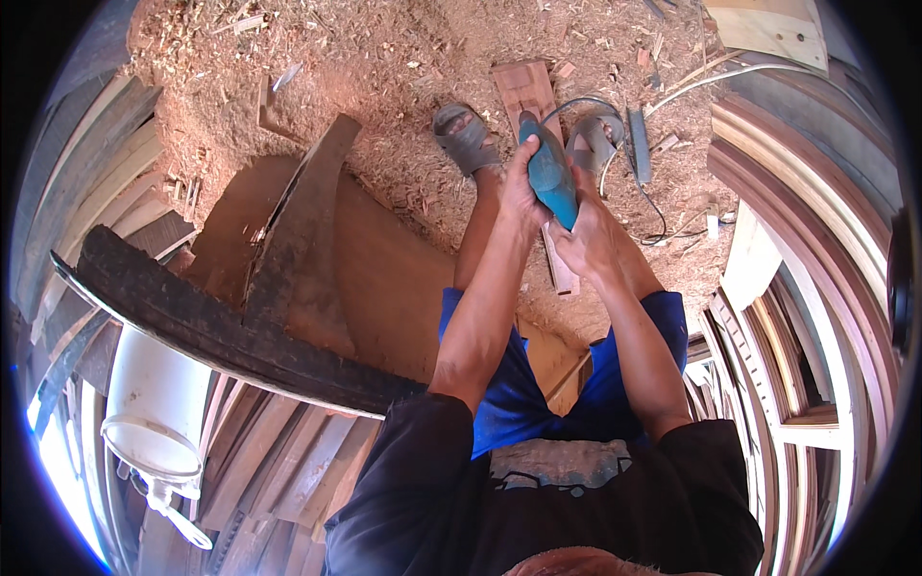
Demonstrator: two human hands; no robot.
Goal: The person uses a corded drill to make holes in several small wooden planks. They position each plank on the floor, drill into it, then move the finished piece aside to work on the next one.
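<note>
Both my hands are closed around a teal corded power tool (551,175), whose exact kind I cannot make out. My left hand (521,190) wraps the tool's left side, thumb lying along the top. On the right side and near end, my right hand (586,230) grips it. Beneath the tool runs a reddish-brown wooden board (526,84), lying lengthwise between my feet, its middle hidden by tool and hands. Whether the tool touches the board I cannot tell. A dark cord (586,101) curves from the tool's far end to the right.
Wood shavings (384,58) cover the floor. Dark curved wooden pieces (298,250) stand at left, above a white bucket (158,403). Stacked timber (259,461) lies lower left; wooden frames (816,230) line the right. A pale cable (740,72) and a grey bar (639,144) lie right of my feet.
</note>
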